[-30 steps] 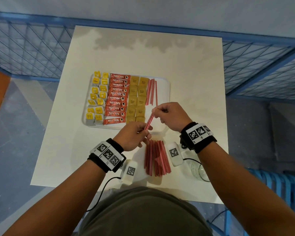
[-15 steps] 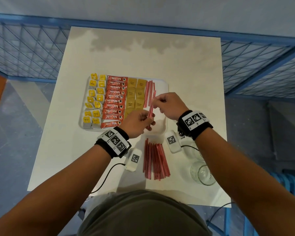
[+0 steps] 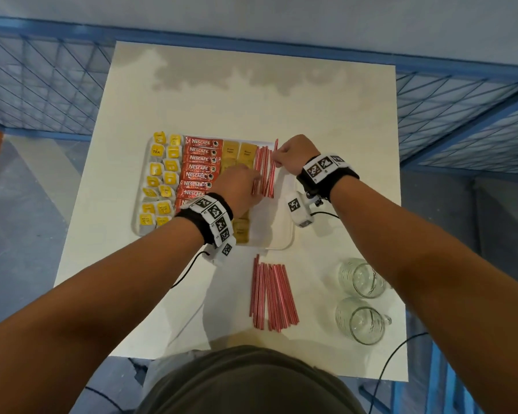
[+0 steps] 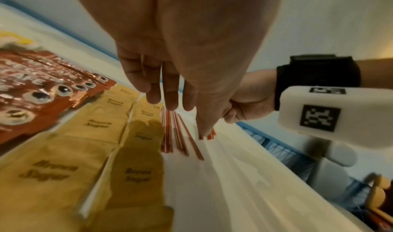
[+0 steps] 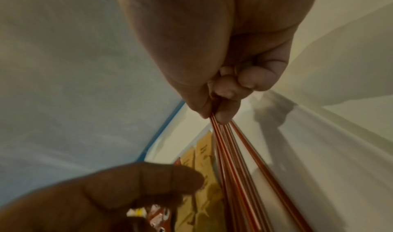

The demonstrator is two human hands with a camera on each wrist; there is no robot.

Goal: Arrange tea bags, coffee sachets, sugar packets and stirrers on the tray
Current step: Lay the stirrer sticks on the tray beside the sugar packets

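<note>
So the right hand (image 3: pixel 293 155) has a tight pinch grip on the far end of a red striped stirrer (image 3: pixel 272 171); the wrist cam shows thumb and fingertips (image 5: pixel 225 111) closed around it, maybe more than one straw, hard to tell. That stirrer slants across the right part of the tray (image 3: pixel 284 234), far tip sticking up past the rim. The left hand (image 3: pixel 237 186) is flat and relaxed, fingers (image 4: pixel 170 91) straight and together, hovering over or brushing the near ends of the stirrers already on the tray (image 3: pixel 260 171); no grip there, and I can't tell if it actually touches them.

On the tray, left to right: yellow tea bags (image 3: pixel 162 177), red Nescafe coffee sachets (image 3: pixel 199 167), brown sugar packets (image 3: pixel 237 153), then the stirrers. The loose stirrer pile (image 3: pixel 271 295) lies on the desk (image 3: pixel 251 100) just in front of the tray, with two glass mugs (image 3: pixel 361 300) off to its right.

The desk is white, with blue mesh fencing (image 3: pixel 42 82) around it and a pale wall behind.
</note>
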